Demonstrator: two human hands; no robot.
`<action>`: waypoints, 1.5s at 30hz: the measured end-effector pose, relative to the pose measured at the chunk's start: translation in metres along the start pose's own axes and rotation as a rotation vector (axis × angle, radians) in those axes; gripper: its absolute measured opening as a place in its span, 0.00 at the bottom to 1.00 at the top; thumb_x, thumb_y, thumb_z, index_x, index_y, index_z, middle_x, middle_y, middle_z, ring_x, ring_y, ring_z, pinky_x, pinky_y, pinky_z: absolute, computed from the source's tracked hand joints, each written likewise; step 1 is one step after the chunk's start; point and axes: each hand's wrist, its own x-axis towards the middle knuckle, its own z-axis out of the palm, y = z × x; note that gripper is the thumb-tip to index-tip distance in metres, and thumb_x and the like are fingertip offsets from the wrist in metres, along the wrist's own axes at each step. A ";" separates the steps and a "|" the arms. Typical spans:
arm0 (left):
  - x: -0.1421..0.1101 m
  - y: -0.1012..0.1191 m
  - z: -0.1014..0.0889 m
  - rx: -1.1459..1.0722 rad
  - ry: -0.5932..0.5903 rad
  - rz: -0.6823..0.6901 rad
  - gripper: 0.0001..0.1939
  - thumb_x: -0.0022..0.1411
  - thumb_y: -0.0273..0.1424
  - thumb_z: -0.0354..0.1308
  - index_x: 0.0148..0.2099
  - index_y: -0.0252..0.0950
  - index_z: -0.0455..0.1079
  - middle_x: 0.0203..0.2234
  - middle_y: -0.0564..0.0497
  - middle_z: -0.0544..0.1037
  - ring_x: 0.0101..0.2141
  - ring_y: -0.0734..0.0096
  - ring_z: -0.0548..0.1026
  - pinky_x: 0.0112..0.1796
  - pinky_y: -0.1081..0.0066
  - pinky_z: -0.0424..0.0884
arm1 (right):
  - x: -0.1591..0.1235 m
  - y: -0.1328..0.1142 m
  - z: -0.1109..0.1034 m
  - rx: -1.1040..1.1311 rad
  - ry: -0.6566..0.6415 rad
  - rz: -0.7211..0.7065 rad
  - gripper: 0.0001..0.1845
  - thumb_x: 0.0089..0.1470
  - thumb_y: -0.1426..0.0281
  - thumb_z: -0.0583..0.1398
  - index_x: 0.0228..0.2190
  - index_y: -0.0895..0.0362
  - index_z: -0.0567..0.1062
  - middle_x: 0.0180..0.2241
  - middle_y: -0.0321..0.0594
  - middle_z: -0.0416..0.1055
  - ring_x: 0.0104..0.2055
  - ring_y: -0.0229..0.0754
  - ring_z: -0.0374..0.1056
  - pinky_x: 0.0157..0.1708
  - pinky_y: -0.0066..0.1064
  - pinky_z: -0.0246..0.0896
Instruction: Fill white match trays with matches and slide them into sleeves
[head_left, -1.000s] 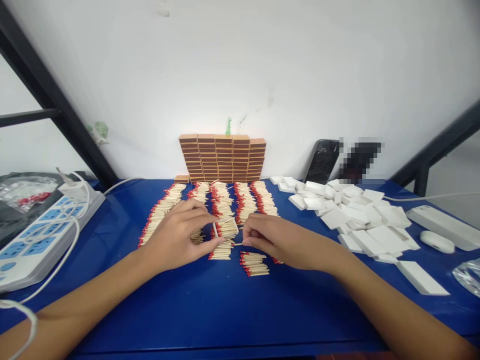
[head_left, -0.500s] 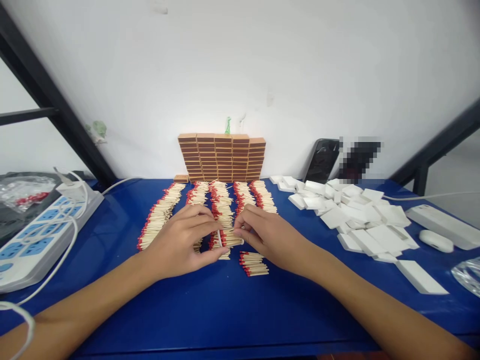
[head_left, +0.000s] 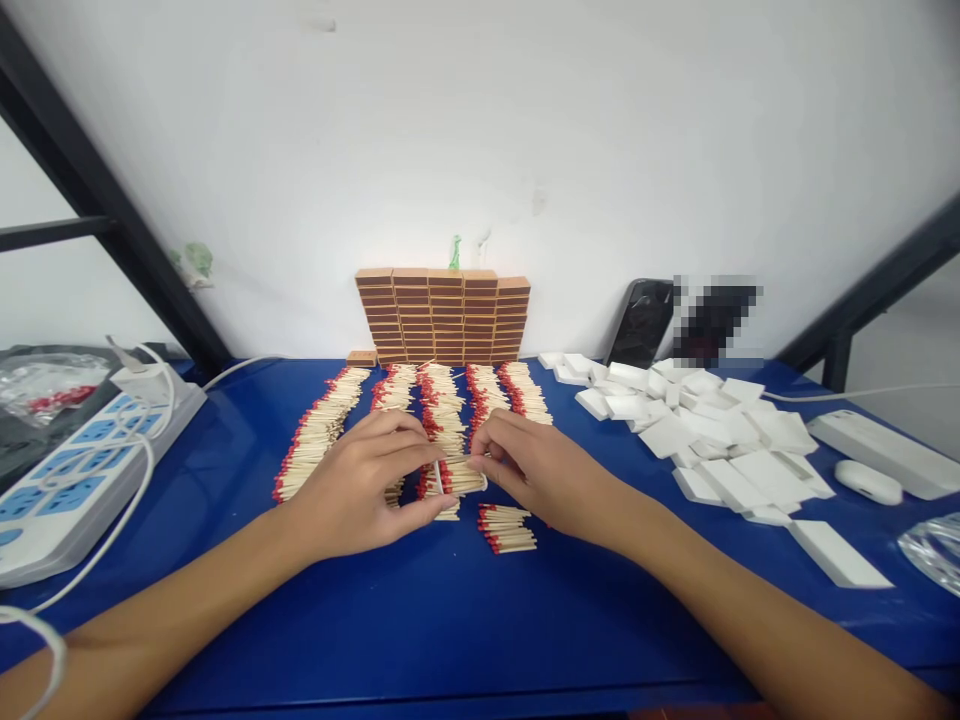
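My left hand grips the left end of a small white matchbox tray between thumb and fingers. Red-headed matches lie in the tray, heads toward the left. At the tray's right side, my right hand is closed, thumb and index finger pinched on the tail ends of these matches; its other fingers curl under. Just below sits a small loose heap of matches. Behind both hands run several long rows of matches, partly hidden by the hands.
Brown matchboxes are stacked against the wall, with a single matchbox beside them. White empty trays are piled at right, near a phone and a white case. A power strip with cables lies at left.
Almost nothing differs. Both hands keep their hold at the tray, and the view has shifted very slightly.
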 end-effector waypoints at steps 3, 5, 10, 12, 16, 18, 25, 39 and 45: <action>-0.001 0.000 0.000 0.000 -0.001 0.001 0.16 0.62 0.36 0.69 0.51 0.37 0.77 0.38 0.46 0.82 0.45 0.59 0.77 0.47 0.59 0.76 | 0.000 0.000 0.003 0.016 0.020 -0.015 0.05 0.69 0.69 0.57 0.37 0.56 0.70 0.38 0.39 0.70 0.36 0.39 0.64 0.35 0.32 0.57; -0.001 0.000 0.001 -0.003 -0.005 0.006 0.17 0.62 0.36 0.69 0.51 0.37 0.77 0.38 0.46 0.82 0.45 0.59 0.77 0.47 0.58 0.76 | 0.000 -0.001 0.004 0.034 0.038 -0.028 0.05 0.68 0.69 0.58 0.37 0.55 0.70 0.38 0.38 0.70 0.36 0.39 0.64 0.36 0.32 0.57; 0.000 0.000 0.000 -0.020 0.009 0.001 0.18 0.63 0.36 0.69 0.53 0.37 0.76 0.38 0.46 0.82 0.45 0.60 0.77 0.47 0.59 0.76 | -0.001 -0.004 0.003 0.261 0.083 0.130 0.08 0.68 0.63 0.59 0.45 0.54 0.70 0.37 0.36 0.71 0.31 0.37 0.63 0.34 0.32 0.59; 0.001 0.001 -0.001 -0.020 0.031 -0.001 0.18 0.63 0.36 0.69 0.53 0.38 0.76 0.38 0.46 0.82 0.45 0.60 0.77 0.47 0.58 0.76 | -0.001 -0.005 0.003 0.391 0.075 0.205 0.15 0.67 0.58 0.59 0.48 0.54 0.69 0.37 0.36 0.72 0.31 0.37 0.64 0.33 0.32 0.61; 0.001 0.002 -0.002 -0.014 0.047 0.016 0.19 0.63 0.35 0.69 0.54 0.38 0.76 0.38 0.46 0.82 0.44 0.60 0.76 0.47 0.58 0.75 | 0.000 -0.007 0.005 0.580 -0.020 0.229 0.19 0.65 0.51 0.60 0.43 0.55 0.73 0.34 0.35 0.71 0.32 0.38 0.66 0.33 0.31 0.62; 0.001 0.002 -0.001 -0.010 0.036 0.013 0.19 0.63 0.35 0.69 0.55 0.39 0.75 0.39 0.46 0.82 0.45 0.60 0.76 0.48 0.58 0.75 | 0.001 -0.008 0.007 0.629 -0.041 0.245 0.20 0.65 0.50 0.59 0.38 0.55 0.73 0.29 0.33 0.67 0.28 0.36 0.63 0.29 0.30 0.60; -0.001 0.000 0.001 -0.019 0.019 -0.006 0.25 0.64 0.34 0.68 0.62 0.39 0.71 0.42 0.46 0.81 0.49 0.59 0.75 0.51 0.58 0.75 | 0.004 -0.012 0.007 0.672 -0.016 0.294 0.24 0.62 0.46 0.60 0.35 0.56 0.72 0.24 0.29 0.63 0.23 0.34 0.57 0.25 0.29 0.54; 0.002 0.001 0.000 -0.056 0.060 0.046 0.19 0.65 0.30 0.66 0.57 0.41 0.75 0.42 0.46 0.83 0.47 0.60 0.78 0.49 0.58 0.78 | 0.002 -0.008 0.009 0.586 -0.005 0.269 0.22 0.58 0.49 0.65 0.39 0.54 0.75 0.25 0.30 0.63 0.26 0.37 0.57 0.27 0.31 0.53; 0.002 0.002 0.000 -0.053 0.069 0.057 0.20 0.64 0.29 0.68 0.58 0.39 0.74 0.42 0.47 0.83 0.47 0.61 0.76 0.49 0.59 0.77 | 0.001 -0.010 0.008 0.603 -0.029 0.273 0.21 0.58 0.50 0.66 0.40 0.55 0.75 0.26 0.31 0.64 0.27 0.37 0.57 0.28 0.31 0.53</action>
